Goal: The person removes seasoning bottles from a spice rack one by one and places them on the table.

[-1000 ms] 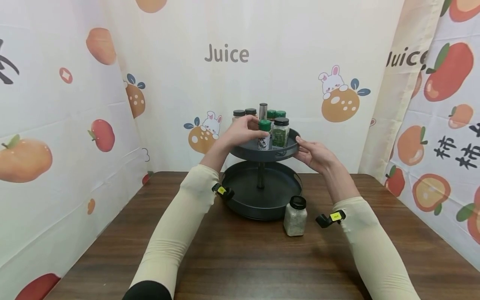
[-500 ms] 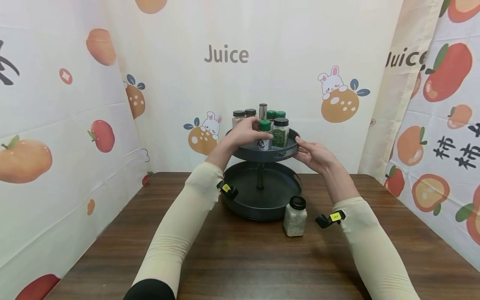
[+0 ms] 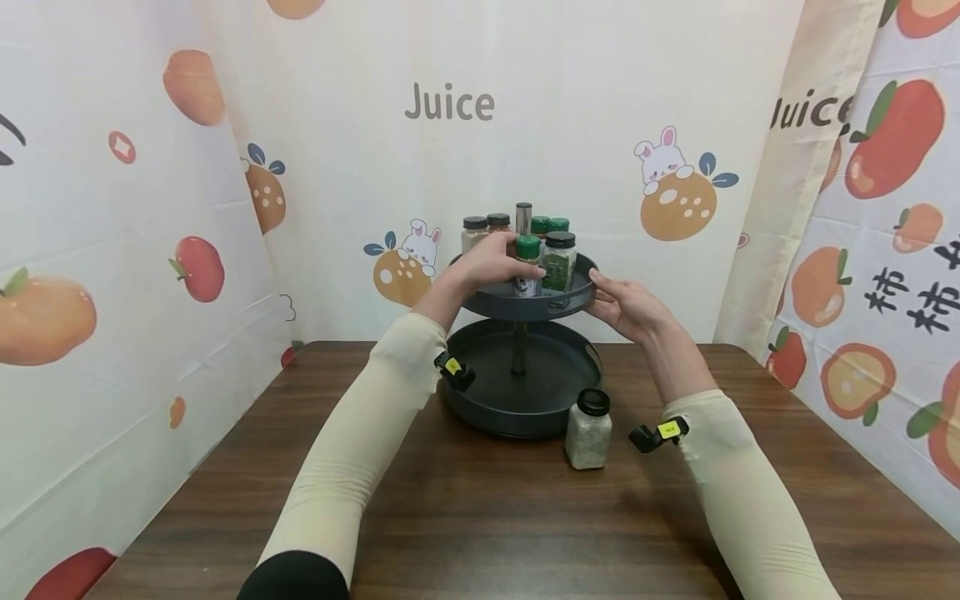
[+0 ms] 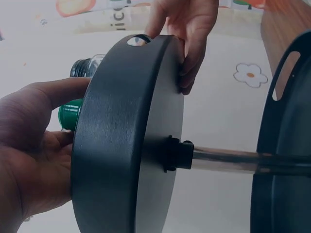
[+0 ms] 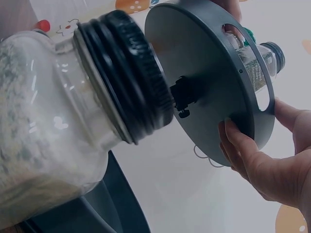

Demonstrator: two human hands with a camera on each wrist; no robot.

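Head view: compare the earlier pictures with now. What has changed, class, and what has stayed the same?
The left hand has shifted slightly to the right, its thumb now further across the green-capped jar; the camera view has also shifted slightly. Nothing was visibly taken hold of or let go. The right hand stays at the rim of the upper tray, and the jars stay in place.

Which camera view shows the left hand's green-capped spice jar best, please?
The head view: the green-capped spice jar shows its cap and part of its label. The left wrist view shows mainly its cap; the right wrist view shows a green sliver, perhaps that cap.
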